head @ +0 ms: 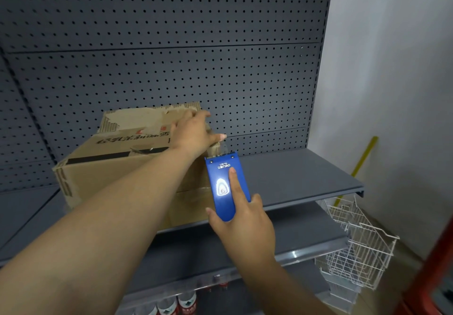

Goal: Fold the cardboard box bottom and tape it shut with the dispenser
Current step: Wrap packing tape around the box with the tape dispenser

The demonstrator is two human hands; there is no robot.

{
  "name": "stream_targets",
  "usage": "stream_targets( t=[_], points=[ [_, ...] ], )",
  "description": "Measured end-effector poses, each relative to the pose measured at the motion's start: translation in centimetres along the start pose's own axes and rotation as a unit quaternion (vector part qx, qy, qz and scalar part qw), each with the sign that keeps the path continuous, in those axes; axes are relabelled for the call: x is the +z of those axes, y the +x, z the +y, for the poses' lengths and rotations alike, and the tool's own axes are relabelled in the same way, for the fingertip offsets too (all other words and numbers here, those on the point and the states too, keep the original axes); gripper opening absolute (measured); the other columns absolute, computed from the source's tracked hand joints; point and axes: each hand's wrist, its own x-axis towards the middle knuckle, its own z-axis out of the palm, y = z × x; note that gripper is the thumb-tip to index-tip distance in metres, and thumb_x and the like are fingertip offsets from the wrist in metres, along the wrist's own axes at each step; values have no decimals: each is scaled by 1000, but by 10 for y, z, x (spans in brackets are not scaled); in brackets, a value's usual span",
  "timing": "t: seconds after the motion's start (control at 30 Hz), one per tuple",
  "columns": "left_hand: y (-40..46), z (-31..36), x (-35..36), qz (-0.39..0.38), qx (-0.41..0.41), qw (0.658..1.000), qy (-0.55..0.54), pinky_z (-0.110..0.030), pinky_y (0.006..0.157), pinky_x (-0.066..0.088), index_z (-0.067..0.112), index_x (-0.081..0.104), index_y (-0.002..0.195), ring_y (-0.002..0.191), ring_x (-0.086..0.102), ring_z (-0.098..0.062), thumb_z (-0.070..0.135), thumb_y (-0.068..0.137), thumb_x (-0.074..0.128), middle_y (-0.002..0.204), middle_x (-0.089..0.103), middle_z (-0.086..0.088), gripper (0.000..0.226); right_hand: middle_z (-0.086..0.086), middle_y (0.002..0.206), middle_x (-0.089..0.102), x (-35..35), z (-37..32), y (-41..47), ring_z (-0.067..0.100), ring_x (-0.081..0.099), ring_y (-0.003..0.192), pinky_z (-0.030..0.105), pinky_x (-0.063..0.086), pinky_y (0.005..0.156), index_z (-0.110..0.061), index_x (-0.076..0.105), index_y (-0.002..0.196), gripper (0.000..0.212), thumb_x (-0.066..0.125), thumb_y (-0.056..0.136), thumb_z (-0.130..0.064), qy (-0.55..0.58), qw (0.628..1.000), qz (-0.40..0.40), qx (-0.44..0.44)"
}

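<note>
Box (117, 167) on shelf (306, 179), left hand (193, 133) pressing; right hand (242, 226) gripping dispenser (226, 187)

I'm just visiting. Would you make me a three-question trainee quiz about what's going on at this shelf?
1. True or false: the right hand holds the blue tape dispenser.
2. Where does the left hand rest? A) on the white wire basket B) on the cardboard box C) on the pegboard
3. Fill in: the box sits on a grey ____.

Key: 1 true; 2 B; 3 shelf.
</note>
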Motion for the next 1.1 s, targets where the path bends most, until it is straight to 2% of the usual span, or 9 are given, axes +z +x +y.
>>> stream_targets(
  t=[0.1, 0.2, 0.27, 0.33, 0.4, 0.47, 0.8, 0.97, 1.1],
  points=[
    [-5, 1, 3, -22, 94, 995, -25, -30, 74, 40, 10, 64, 93, 94, 57, -27, 33, 83, 66, 100, 59, -9, 25, -1, 90, 33, -3, 2, 2, 21, 38, 68, 28, 33, 60, -57, -8, 138, 82, 50, 81, -63, -8, 1000, 0, -1],
    [-9, 4, -3, -65, 119, 989, 54, -32, 68, 39, 4, 65, 86, 82, 57, -27, 42, 93, 47, 86, 64, -13, 43, -1, 90, 32, -6, 4, 3, 21, 37, 67, 28, 32, 60, -58, -7, 138, 81, 50, 81, -63, -7, 1000, -4, -7],
    [-14, 2, -12, -83, 120, 985, 86, -31, 69, 37, 8, 66, 95, 84, 53, -23, 47, 96, 35, 93, 64, -11, 51, -1, 89, 32, -8, 5, 2, 20, 37, 67, 27, 31, 60, -58, -8, 137, 81, 50, 81, -64, -11, 1000, -6, -12],
    [-19, -6, -20, -108, 121, 980, 111, -30, 74, 41, 21, 65, 111, 98, 56, -23, 54, 95, 30, 110, 65, -5, 51, -2, 89, 31, -8, 5, 2, 20, 37, 67, 27, 32, 60, -58, -10, 137, 82, 49, 80, -65, -17, 1000, -9, -15],
    [-23, -18, -24, -147, 115, 974, 125, -31, 87, 44, 43, 52, 126, 117, 52, -19, 63, 89, 34, 132, 56, 7, 46, -1, 89, 31, -8, 5, 2, 21, 38, 68, 28, 33, 60, -58, -11, 137, 84, 49, 79, -67, -21, 1000, -11, -17],
    [-24, -26, -23, -161, 108, 974, 120, -31, 92, 44, 54, 40, 131, 125, 48, -16, 67, 84, 38, 141, 47, 13, 48, -1, 90, 32, -9, 4, 2, 21, 39, 69, 28, 34, 60, -58, -12, 137, 86, 50, 78, -68, -16, 999, -19, -23],
    [-2, -20, -27, -153, 141, 973, 104, -23, 81, 37, 42, 48, 130, 122, 47, -10, 53, 91, 43, 137, 50, 18, 41, -1, 92, 33, -26, -3, 16, 20, 39, 74, 30, 37, 63, -58, -14, 136, 89, 54, 78, -64, 7, 998, -46, -51],
    [27, -23, -33, -174, 98, 976, 82, -29, 98, 39, 41, 50, 130, 126, 45, -11, 52, 91, 43, 139, 49, 15, 40, 0, 91, 35, -38, -17, 46, 20, 42, 74, 30, 39, 65, -56, -11, 138, 90, 55, 78, -64, 16, 997, -56, -58],
    [48, -26, -33, -179, 100, 976, 76, -33, 103, 37, 38, 52, 129, 127, 44, -14, 49, 92, 43, 138, 51, 10, 40, 4, 99, 38, -44, -25, 68, 21, 40, 78, 30, 38, 67, -50, -8, 142, 88, 54, 80, -63, -8, 996, -77, -55]
  ],
)
